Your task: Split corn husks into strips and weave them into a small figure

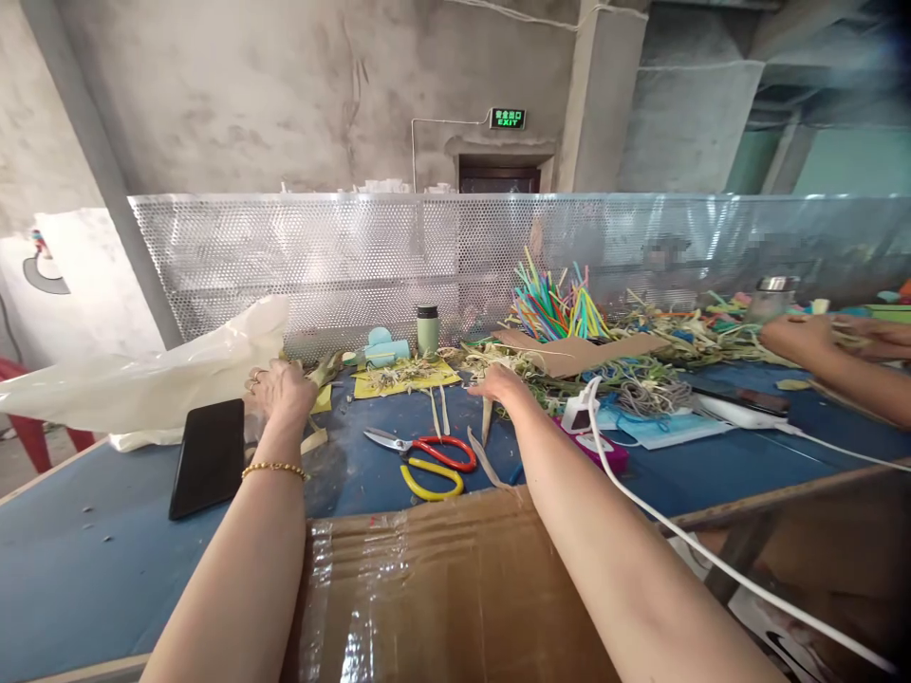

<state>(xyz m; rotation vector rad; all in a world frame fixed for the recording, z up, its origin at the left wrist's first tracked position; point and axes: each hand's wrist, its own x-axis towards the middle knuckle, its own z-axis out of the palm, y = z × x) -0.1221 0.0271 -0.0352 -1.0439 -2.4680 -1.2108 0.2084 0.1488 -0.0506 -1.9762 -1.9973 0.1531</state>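
Observation:
My left hand [281, 391] reaches across the blue table [92, 550], fingers curled on pale leaf strips [319, 375] beside a cream plastic bag [157, 375]. A gold bracelet sits on that wrist. My right hand [502, 382] stretches forward with fingers closed around the edge of a heap of dried straw strips [491, 360]; what the fingers pinch is hidden. Red-handled scissors [427, 448] and yellow-handled scissors [431, 479] lie between my forearms. A yellow sheet [405, 378] with straw on it lies just beyond.
A black phone [209, 455] lies left. A taped cardboard box [441, 598] sits in front of me. A green bottle [428, 329], coloured straws [555, 304], brown cardboard [569, 351], a white cable [683, 531] and a perforated metal screen [356, 256] are behind. Another person's hands [818, 337] work at right.

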